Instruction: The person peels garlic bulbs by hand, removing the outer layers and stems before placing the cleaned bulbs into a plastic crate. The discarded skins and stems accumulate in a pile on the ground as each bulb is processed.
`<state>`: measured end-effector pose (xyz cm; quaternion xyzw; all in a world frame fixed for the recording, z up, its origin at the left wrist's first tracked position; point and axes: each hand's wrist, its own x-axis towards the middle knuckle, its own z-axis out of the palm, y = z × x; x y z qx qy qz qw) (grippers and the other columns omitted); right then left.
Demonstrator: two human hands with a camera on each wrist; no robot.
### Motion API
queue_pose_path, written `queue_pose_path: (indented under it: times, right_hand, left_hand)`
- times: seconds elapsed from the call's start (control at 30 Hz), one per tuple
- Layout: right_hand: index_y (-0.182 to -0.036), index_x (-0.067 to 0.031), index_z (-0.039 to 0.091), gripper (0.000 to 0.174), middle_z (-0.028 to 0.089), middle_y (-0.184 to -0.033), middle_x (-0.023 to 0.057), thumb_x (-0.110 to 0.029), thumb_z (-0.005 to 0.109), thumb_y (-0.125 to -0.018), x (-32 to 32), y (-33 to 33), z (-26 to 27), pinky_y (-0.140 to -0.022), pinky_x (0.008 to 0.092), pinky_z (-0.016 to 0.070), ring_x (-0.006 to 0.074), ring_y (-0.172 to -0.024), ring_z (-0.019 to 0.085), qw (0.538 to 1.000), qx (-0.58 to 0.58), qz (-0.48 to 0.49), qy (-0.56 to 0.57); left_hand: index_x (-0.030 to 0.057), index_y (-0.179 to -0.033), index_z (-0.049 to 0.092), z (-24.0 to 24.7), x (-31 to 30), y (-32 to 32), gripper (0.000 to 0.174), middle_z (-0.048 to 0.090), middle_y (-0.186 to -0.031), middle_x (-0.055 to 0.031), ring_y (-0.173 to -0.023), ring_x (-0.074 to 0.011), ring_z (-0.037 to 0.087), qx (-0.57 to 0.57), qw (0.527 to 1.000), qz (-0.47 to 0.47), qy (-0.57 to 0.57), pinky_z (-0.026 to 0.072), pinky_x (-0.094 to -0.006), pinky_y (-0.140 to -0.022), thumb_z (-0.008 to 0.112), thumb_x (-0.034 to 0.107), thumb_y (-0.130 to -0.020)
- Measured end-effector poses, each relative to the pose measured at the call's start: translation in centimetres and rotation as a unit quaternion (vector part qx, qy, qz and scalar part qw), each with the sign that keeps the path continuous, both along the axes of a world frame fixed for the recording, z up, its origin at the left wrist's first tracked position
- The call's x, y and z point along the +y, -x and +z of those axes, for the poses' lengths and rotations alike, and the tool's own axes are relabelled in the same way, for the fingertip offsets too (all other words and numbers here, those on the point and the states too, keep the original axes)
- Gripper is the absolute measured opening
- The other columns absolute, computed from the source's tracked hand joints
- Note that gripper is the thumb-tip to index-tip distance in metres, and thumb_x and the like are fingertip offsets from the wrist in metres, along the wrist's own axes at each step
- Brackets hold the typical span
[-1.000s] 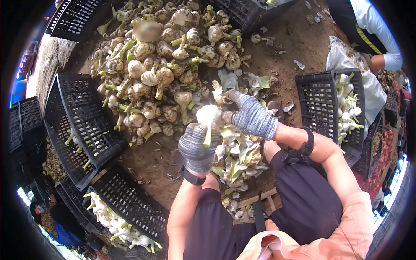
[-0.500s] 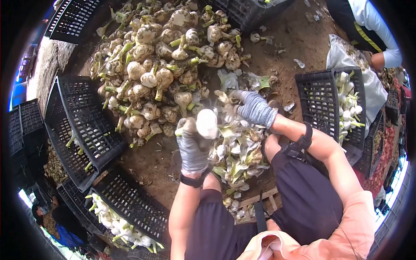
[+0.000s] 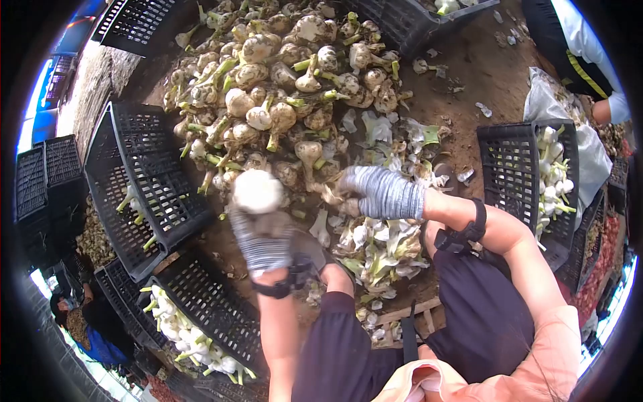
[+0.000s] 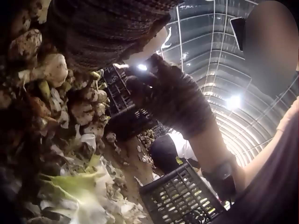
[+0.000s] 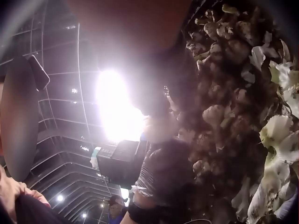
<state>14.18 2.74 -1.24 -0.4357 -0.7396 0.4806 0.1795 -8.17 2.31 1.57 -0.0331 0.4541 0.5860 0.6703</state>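
A peeled white garlic bulb sits at the fingers of my left hand, which grips it in a grey knit glove. That hand is blurred, left of centre over the bare ground. My right hand, gloved alike, reaches leftward with its brownish fingertips beside the stem of an unpeeled garlic bulb at the pile's near edge. I cannot tell whether those fingertips pinch anything. In the left wrist view, the pale garlic bulb shows by the dark left glove, and the right glove is behind it.
A large pile of soil-stained garlic lies ahead. Between the knees is a heap of white and green peelings. Black crates flank the left side; another crate with cleaned garlic stands right. Another person's arm shows at upper right.
The left hand has swung leftward with the peeled bulb, whose long green stem no longer shows. The right hand has moved down and left from the peelings toward the pile. The head view has shifted slightly.
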Motion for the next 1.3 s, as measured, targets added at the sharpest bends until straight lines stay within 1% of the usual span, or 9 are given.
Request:
queue_pose_path:
  times: [0.1, 0.3, 0.33, 0.43, 0.53, 0.67, 0.9, 1.03, 1.3]
  right_hand:
    - [-0.105, -0.0073, 0.063, 0.035, 0.062, -0.096, 0.0182, -0.035, 0.059, -0.083, -0.7, -1.1, -1.0, -0.078, 0.0414, 0.0483, 0.0348, -0.090, 0.060, 0.993, -0.052, 0.077, 0.074]
    - [-0.110, -0.0079, 0.063, 0.042, 0.062, -0.098, 0.0193, -0.042, 0.054, -0.086, -2.2, -2.9, -2.8, -0.079, 0.0423, 0.0480, 0.0365, -0.092, 0.060, 0.984, -0.142, 0.091, 0.053]
    - [-0.113, -0.0071, 0.061, 0.041, 0.062, -0.099, 0.0193, -0.036, 0.056, -0.084, -2.5, -3.0, -3.8, -0.080, 0.0427, 0.0479, 0.0365, -0.093, 0.059, 0.985, -0.148, 0.083, 0.044]
    - [-0.114, -0.0057, 0.060, 0.038, 0.061, -0.100, 0.0206, -0.024, 0.057, -0.081, -2.9, -2.9, -4.3, -0.078, 0.0428, 0.0485, 0.0364, -0.093, 0.060, 0.988, -0.134, 0.074, 0.009]
    - [-0.114, -0.0052, 0.059, 0.039, 0.062, -0.094, 0.0226, -0.012, 0.056, -0.076, -2.8, -2.4, -3.0, -0.074, 0.0432, 0.0492, 0.0374, -0.088, 0.061, 0.982, -0.167, 0.078, 0.050]
    - [-0.113, -0.0063, 0.059, 0.039, 0.062, -0.083, 0.0232, -0.009, 0.055, -0.074, -2.2, -2.7, -2.3, -0.069, 0.0440, 0.0491, 0.0384, -0.080, 0.062, 0.973, -0.191, 0.098, 0.081]
    - [-0.097, -0.0067, 0.066, 0.022, 0.065, -0.079, 0.0175, -0.020, 0.060, -0.081, -1.4, -4.1, 0.1, -0.067, 0.0352, 0.0503, 0.0266, -0.072, 0.064, 0.992, -0.045, -0.060, 0.107]
    - [-0.095, -0.0042, 0.066, 0.025, 0.068, -0.087, 0.0059, -0.023, 0.070, -0.079, -1.4, -4.7, 1.5, -0.073, 0.0294, 0.0498, 0.0124, -0.079, 0.062, 0.959, 0.147, -0.067, 0.233]
    - [-0.124, -0.0022, 0.051, 0.060, 0.049, -0.126, 0.0230, -0.026, 0.070, -0.072, -2.0, -5.1, -0.5, -0.092, 0.0387, 0.0456, 0.0342, -0.109, 0.054, 0.960, -0.271, 0.065, 0.024]
  left_hand:
    - [0.0013, -0.105, 0.057, 0.6, 2.6, 9.3, 0.043, 0.052, -0.066, 0.0039, -0.043, -0.0050, 0.038, -0.258, 0.925, 0.092, -0.262, 0.0354, -0.0194, -0.038, 0.066, 0.035, -0.081]
    - [0.0046, -0.111, 0.057, 2.9, 3.4, 11.6, 0.034, 0.057, -0.097, -0.0084, -0.084, -0.0149, 0.056, 0.007, 0.944, -0.073, -0.322, 0.0493, -0.0288, -0.071, 0.068, 0.019, -0.082]
    - [0.0069, -0.116, 0.055, 1.9, 3.3, 9.4, 0.041, 0.058, -0.101, -0.0094, -0.088, -0.0166, 0.057, 0.301, 0.917, -0.111, -0.239, 0.0494, -0.0305, -0.077, 0.069, 0.019, -0.080]
    - [0.0145, -0.128, 0.051, -1.2, 3.4, 4.6, 0.058, 0.059, -0.112, -0.0116, -0.100, -0.0237, 0.057, 0.817, 0.499, -0.203, -0.207, 0.0454, -0.0361, -0.092, 0.072, 0.019, -0.073]
    - [0.0136, -0.127, 0.051, -4.5, 4.4, 3.5, 0.064, 0.054, -0.122, -0.0122, -0.112, -0.0277, 0.049, 0.889, 0.290, -0.294, -0.195, 0.0430, -0.0404, -0.093, 0.071, 0.007, -0.066]
    - [0.0157, -0.129, 0.048, -6.1, 5.5, 3.2, 0.069, 0.054, -0.124, -0.0122, -0.111, -0.0318, 0.050, 0.891, 0.264, -0.335, -0.158, 0.0420, -0.0398, -0.097, 0.071, 0.006, -0.065]
    - [0.0045, -0.129, 0.040, -2.4, 1.5, 1.4, 0.071, 0.052, -0.120, -0.0103, -0.105, -0.0209, 0.053, 0.682, 0.657, -0.076, -0.311, 0.0461, -0.0323, -0.091, 0.076, 0.004, -0.068]
    - [0.0096, -0.134, 0.036, 1.4, -0.4, -1.1, 0.072, 0.049, -0.117, -0.0067, -0.104, -0.0171, 0.051, 0.248, 0.924, -0.052, -0.286, 0.0468, -0.0319, -0.087, 0.074, 0.019, -0.074]
    - [0.0105, -0.112, 0.056, -0.7, -0.6, -3.0, 0.039, 0.060, -0.099, -0.0064, -0.084, -0.0204, 0.057, -0.151, 0.981, -0.071, -0.097, 0.0495, -0.0324, -0.071, 0.062, 0.039, -0.086]
